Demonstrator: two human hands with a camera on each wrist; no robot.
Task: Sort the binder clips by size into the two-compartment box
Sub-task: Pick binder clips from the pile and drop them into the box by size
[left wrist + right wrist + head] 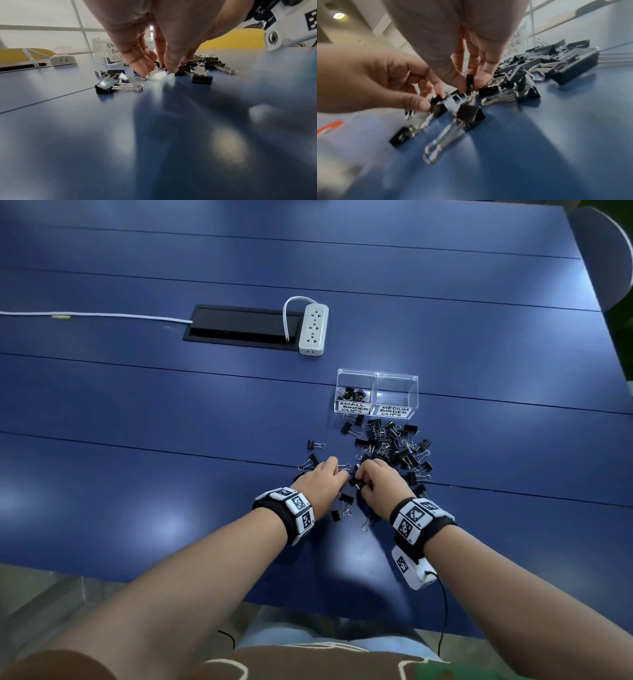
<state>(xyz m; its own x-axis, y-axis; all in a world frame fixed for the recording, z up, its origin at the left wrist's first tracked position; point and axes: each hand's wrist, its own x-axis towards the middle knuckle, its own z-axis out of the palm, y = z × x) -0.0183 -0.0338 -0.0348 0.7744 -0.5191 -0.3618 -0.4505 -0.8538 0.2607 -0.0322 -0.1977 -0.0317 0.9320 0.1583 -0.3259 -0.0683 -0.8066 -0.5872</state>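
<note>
Clips [394,448] lay in a heap on the table [137,405], just in front of the box [376,395], w/ strays trailing toward the person. A few already sat in the SMALL side [354,395]; MEDIUM side [397,397] looked bare.

Right hand [383,481] pinched a small black clip [469,82] between thumb and fingertips. Left hand [320,484], fingers bunched downward, tips on a clip's wire handles [154,72]; right-wrist view suggests thumb and finger nipping another small clip [436,104], but blur leaves that unsure.

To do the pick well, IMO: lift straight up so tangled handles don't drag neighbours along, check body width vs a bigger clip nearby before committing, then drop over the matching label, not the divider.

Head view gave layout only; hands hid what they held. Right-wrist view showed the pinch itself plus a larger clip [467,113] in the foreground. Left-wrist view showed fingertips at table level, and a power strip [62,60] beyond.
</note>
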